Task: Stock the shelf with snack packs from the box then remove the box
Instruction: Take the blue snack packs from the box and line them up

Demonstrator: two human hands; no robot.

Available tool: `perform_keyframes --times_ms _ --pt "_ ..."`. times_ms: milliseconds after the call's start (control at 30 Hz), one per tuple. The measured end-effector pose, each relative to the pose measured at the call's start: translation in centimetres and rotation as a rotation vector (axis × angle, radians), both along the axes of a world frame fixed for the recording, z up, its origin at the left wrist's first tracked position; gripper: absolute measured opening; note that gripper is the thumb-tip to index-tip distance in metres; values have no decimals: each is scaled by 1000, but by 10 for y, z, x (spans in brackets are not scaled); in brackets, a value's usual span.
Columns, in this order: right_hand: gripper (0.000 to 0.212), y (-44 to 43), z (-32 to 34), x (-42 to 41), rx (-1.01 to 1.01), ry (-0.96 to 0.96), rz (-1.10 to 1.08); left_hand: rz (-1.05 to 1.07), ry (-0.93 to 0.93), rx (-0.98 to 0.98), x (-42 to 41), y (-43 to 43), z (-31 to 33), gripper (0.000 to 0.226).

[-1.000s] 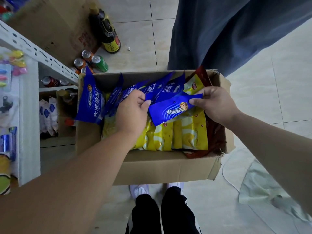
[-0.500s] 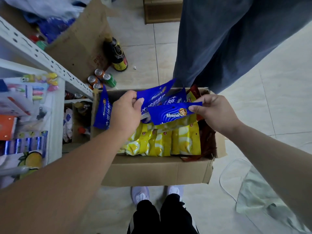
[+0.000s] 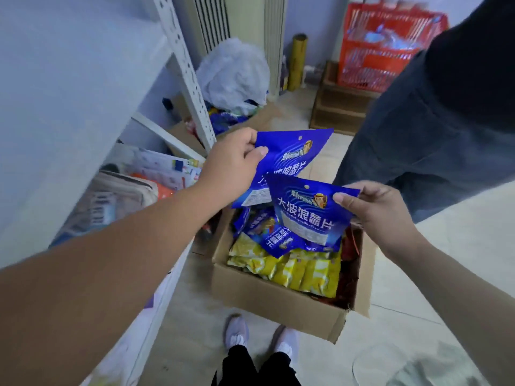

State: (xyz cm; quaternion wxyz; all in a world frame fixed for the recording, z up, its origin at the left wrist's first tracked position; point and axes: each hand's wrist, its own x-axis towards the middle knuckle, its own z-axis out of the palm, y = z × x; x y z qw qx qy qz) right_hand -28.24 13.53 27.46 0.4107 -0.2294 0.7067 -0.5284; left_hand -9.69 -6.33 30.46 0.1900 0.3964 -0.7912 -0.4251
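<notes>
Left hand (image 3: pixel 234 160) pinches one glossy blue pack (image 3: pixel 289 154) at a corner, thumb clamped against fingers. Right hand (image 3: pixel 373 210) pinches a second pack (image 3: pixel 303 215) likewise. Below the fingers: open cardboard box (image 3: pixel 273 299) holding crinkled yellow packs (image 3: pixel 303 274) and more blue ones, count unclear. Shelf (image 3: pixel 184 65) beside left fingers.

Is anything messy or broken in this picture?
Yes. The cardboard box looks split at its near right corner, where a flap sticks out sideways. Inside it, the blue packs lie tumbled at all angles on top of the yellow packs, which sit in a neater row.
</notes>
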Motion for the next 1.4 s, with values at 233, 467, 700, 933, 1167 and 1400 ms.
perform_keyframes --times_ms 233,467,700,933,1167,1400 --pt "15 -46 139 64 -203 52 102 260 102 -146 99 4 140 13" --pt "14 -78 265 163 -397 42 279 487 199 -288 241 29 272 8" --pt "13 -91 346 312 -524 23 450 718 251 -406 412 96 349 10" --pt "9 -75 369 478 -559 22 526 978 180 -425 603 199 359 10" --pt "33 -64 364 611 -506 -36 632 1272 148 -376 761 276 348 13" --pt "38 -77 355 711 -470 -7 786 1535 229 -347 847 299 327 9"
